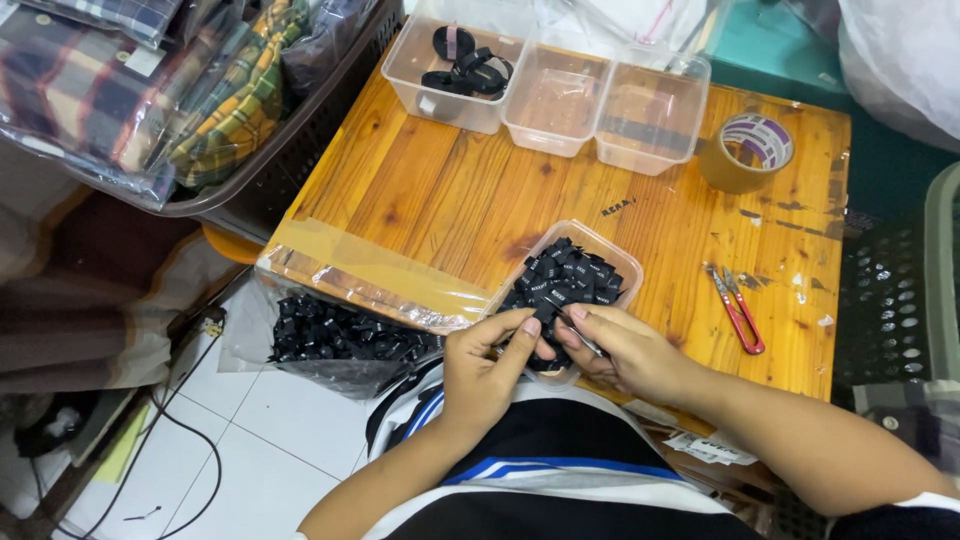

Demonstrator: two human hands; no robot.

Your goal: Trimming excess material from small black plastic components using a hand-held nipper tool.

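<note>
Both hands work at the near worktop (450,190) edge: the left hand (487,368) pinches a black label (541,312) between thumb and finger, while the right hand (628,352) closes on the same label. The tub (618,254) of labels is full; two far tubs (553,100) appear empty, so most work seems left.

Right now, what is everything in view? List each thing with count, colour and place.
wooden table: one, orange-brown, centre
clear tubs: three, far edge; the left one holds black straps
tub of labels: one, clear, full of black folded labels, near edge
tape roll: one, brown, far right
snips: one, red-handled, right of the label tub
plastic bag: one, clear, black pieces inside, hanging at table's left
basket of plaid cloth: one, dark, upper left
left hand: pinching a black label
right hand: at the same label, fingers bent
</note>
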